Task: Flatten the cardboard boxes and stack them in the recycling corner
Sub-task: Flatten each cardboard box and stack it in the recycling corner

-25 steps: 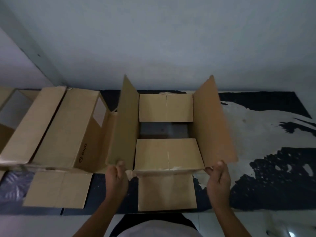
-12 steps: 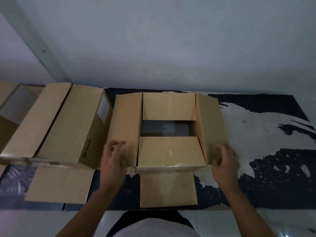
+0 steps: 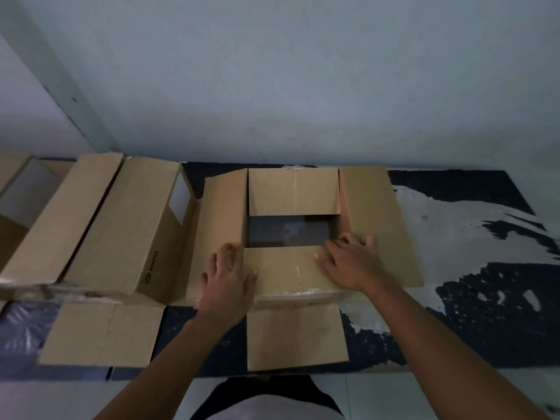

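A brown cardboard box (image 3: 292,192) lies pressed low on the dark mat in front of me, its side flaps spread out left and right and a dark gap open in its middle. My left hand (image 3: 227,278) presses flat on the seam between the left flap and the near panel. My right hand (image 3: 351,259) presses with spread fingers on the near panel's right corner. A loose near flap (image 3: 295,338) sticks out toward me.
Another cardboard box (image 3: 121,234) marked PICO lies on its side just left, touching the pressed box, with its flap (image 3: 100,334) on the floor. More cardboard (image 3: 18,189) sits at the far left. A grey wall (image 3: 303,86) runs behind. The dark mat (image 3: 485,298) extends right.
The box's upright side flaps have been folded down and outward. Both hands left the near corners and moved forward onto the box, pressing it flat.
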{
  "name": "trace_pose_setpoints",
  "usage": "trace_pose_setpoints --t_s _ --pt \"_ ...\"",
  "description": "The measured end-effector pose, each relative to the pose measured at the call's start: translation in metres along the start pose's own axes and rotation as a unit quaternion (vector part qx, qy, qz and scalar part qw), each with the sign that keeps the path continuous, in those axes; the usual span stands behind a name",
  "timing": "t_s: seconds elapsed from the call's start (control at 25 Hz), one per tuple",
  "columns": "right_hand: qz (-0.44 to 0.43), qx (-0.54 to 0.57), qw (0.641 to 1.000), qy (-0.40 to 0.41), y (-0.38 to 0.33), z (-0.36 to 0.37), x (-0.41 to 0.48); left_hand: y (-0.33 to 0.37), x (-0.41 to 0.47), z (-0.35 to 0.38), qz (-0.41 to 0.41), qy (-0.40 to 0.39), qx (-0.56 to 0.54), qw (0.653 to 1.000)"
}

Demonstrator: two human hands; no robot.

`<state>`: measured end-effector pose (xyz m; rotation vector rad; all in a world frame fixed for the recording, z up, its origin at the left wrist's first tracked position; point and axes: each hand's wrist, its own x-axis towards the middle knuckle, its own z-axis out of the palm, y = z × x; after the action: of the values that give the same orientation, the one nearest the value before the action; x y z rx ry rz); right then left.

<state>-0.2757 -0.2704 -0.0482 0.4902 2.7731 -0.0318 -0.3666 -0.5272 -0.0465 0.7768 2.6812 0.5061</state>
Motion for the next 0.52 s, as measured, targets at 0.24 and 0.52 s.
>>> trace_pose_setpoints --t_s 0.24,0.52 --pt "0.057 0.398 0.911 0.095 0.012 -0.038 -0.017 -0.003 0.000 -0.024 -0.038 0.016 -0.268 0.963" --pt "0.017 0.539 0.842 -0.018 0.033 -0.060 -0.080 -0.019 0.011 -0.024 -0.044 -0.006 -0.221 0.974"
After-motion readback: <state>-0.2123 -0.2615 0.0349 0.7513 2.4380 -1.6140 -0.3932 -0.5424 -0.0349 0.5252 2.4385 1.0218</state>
